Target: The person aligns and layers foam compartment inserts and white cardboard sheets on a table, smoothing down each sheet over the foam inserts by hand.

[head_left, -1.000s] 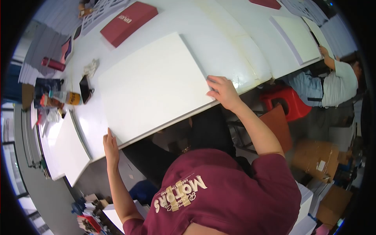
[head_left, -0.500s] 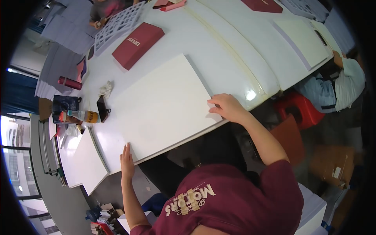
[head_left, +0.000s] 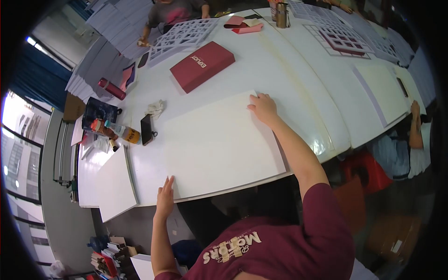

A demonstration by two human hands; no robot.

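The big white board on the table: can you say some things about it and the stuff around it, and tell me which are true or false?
1. The right hand is at the far right corner of the white board. True.
2. The red box sits on top of the white board. False: it lies on the table, beyond the board.
3. The phone lies on the table. True.
4. The left hand holds the phone. False: it is at the board's near left corner.
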